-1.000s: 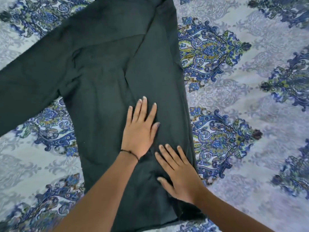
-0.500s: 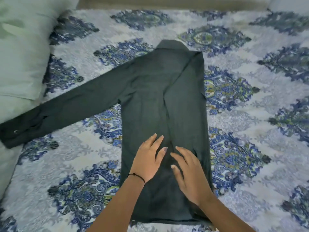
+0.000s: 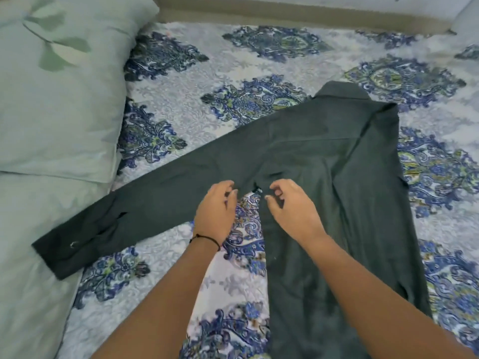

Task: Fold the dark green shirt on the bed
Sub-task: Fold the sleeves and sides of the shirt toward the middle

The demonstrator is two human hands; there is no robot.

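Head view looks down on a big bed with a white cover (image 3: 259, 60) that has blue and green swirly flower shapes all over it. On the left side lie two soft pale green pillows (image 3: 57, 107), one behind the other, and the far one has darker green leaf shapes on it. A tan strip (image 3: 298, 14) runs along the far edge of the bed. The dark green long-sleeved cloth shirt (image 3: 337, 161) lies flat on the bed cover, in the middle and toward the right. Its collar points to the far side. Its right part is folded over onto the body, so that edge looks straight. Its one long sleeve (image 3: 155, 198) stretches out to the left, and the cuff end rests on the near pillow. The left hand (image 3: 216, 206) is at the lower edge of the sleeve, close to the armpit of the shirt. Its fingers are curled in, but I cannot tell if they pinch the cloth. The right hand (image 3: 293, 206) rests on the left edge of the shirt body, just beside the armpit. Its fingers are bent too, and I cannot tell if they hold cloth. A thin black string band (image 3: 204, 238) goes around the left wrist.
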